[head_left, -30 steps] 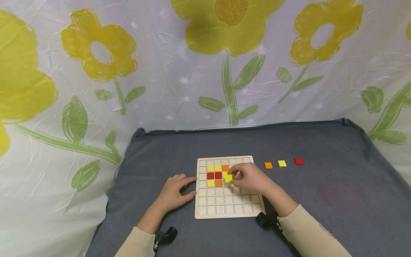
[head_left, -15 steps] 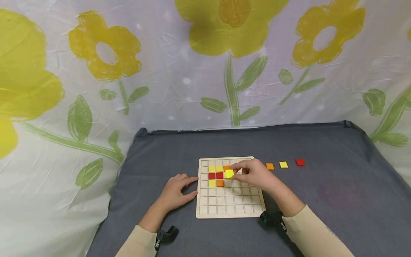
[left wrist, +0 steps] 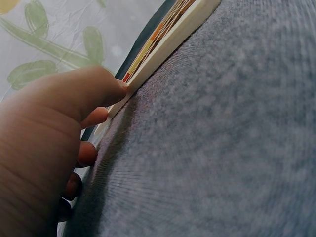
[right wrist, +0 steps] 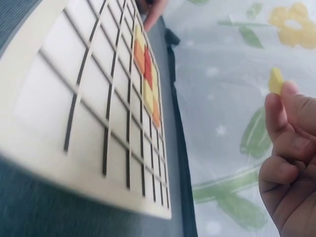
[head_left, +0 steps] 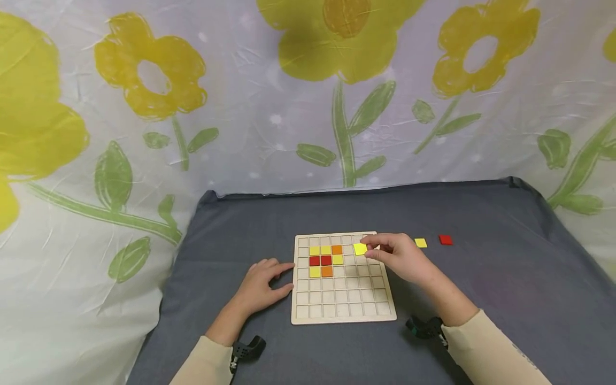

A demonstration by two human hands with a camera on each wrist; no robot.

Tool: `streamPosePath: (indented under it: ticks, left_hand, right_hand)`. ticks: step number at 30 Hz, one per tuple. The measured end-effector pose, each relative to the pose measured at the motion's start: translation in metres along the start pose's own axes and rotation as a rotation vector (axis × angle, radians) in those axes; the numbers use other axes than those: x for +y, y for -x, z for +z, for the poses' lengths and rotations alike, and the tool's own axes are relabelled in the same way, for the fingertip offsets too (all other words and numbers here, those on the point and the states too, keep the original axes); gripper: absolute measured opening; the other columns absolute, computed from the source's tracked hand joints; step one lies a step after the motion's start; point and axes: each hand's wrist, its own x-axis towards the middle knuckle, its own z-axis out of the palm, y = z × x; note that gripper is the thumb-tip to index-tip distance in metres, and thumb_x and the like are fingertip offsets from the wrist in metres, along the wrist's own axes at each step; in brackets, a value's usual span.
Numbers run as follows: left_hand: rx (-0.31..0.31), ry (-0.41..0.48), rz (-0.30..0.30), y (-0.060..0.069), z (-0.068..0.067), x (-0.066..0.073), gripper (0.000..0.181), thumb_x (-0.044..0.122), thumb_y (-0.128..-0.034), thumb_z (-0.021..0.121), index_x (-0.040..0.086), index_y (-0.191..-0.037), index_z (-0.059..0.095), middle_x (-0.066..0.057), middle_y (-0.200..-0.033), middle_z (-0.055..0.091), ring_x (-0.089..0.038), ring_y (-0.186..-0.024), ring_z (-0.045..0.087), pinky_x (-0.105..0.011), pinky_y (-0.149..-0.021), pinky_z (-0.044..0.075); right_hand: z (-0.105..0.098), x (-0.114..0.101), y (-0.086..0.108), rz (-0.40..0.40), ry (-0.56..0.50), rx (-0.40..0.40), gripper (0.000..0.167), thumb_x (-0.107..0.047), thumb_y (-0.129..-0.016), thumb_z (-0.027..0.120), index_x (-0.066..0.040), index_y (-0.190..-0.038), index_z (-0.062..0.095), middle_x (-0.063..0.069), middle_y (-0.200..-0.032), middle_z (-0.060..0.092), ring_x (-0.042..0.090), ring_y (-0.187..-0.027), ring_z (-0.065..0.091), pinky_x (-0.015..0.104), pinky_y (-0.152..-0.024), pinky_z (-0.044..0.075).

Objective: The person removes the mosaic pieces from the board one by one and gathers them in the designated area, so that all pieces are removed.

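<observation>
A pale wooden grid board [head_left: 341,310] lies on the dark cloth, with yellow, red and orange square tiles in its upper left cells; one yellow tile [head_left: 337,260] sits in the third column. My right hand [head_left: 401,255] pinches another yellow tile [head_left: 360,249] between thumb and fingers above the board's upper right part. In the right wrist view this tile [right wrist: 275,81] is at the fingertips of the right hand [right wrist: 294,148]. My left hand [head_left: 260,284] touches the board's left edge with thumb and index finger, which the left wrist view also shows at the rim [left wrist: 163,54].
Beyond the board's right side, a yellow tile [head_left: 421,243] and a red tile [head_left: 445,239] lie apart on the dark cloth [head_left: 481,299]. A flower-patterned sheet [head_left: 240,107] hangs behind. Both wrists wear black devices.
My right hand has moved right and slightly up with the yellow tile, leaving the tiles in the grid. The orange tile outside the board is now out of sight behind the hand. My left hand holds its place.
</observation>
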Motion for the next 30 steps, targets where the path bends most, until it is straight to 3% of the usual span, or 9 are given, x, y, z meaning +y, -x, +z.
streamPosePath:
  ticks: [4,12,17,30]
  left_hand:
    - [0.003,0.002,0.004,0.001,0.0,-0.001,0.044,0.038,-0.0884,0.08,0.024,-0.129,0.073,0.011,-0.079,0.041,-0.008,-0.072,0.036,-0.033,-0.071,0.031]
    - [0.006,0.003,0.006,0.0,0.0,-0.001,0.044,0.038,-0.088,0.081,0.024,-0.129,0.073,0.01,-0.079,0.042,-0.008,-0.072,0.036,-0.033,-0.07,0.031]
    - [0.007,0.0,0.009,0.0,0.001,-0.002,0.044,0.038,-0.088,0.081,0.024,-0.129,0.072,0.011,-0.079,0.042,-0.008,-0.072,0.036,-0.033,-0.07,0.031]
    - [0.006,0.005,0.01,0.001,0.001,-0.002,0.045,0.038,-0.0886,0.08,0.024,-0.13,0.072,0.011,-0.079,0.042,-0.008,-0.071,0.036,-0.034,-0.071,0.031]
  right_hand:
    - [-0.008,0.006,0.007,0.017,-0.018,0.007,0.027,-0.009,-0.094,0.075,-0.005,-0.12,0.073,0.003,-0.096,0.066,0.014,-0.069,0.051,0.027,-0.06,0.045]
    - [-0.023,0.027,0.024,0.009,0.04,0.071,0.026,-0.008,-0.092,0.076,-0.006,-0.118,0.074,0.002,-0.093,0.064,0.014,-0.067,0.051,0.026,-0.061,0.046]
    - [-0.028,0.041,0.036,0.035,0.099,0.098,0.03,-0.008,-0.092,0.077,-0.002,-0.121,0.073,0.005,-0.1,0.068,0.013,-0.069,0.051,0.026,-0.061,0.046]
    - [-0.039,0.07,0.049,0.103,0.23,0.061,0.024,-0.01,-0.092,0.077,-0.002,-0.114,0.074,-0.002,-0.091,0.067,0.009,-0.066,0.052,0.027,-0.061,0.046]
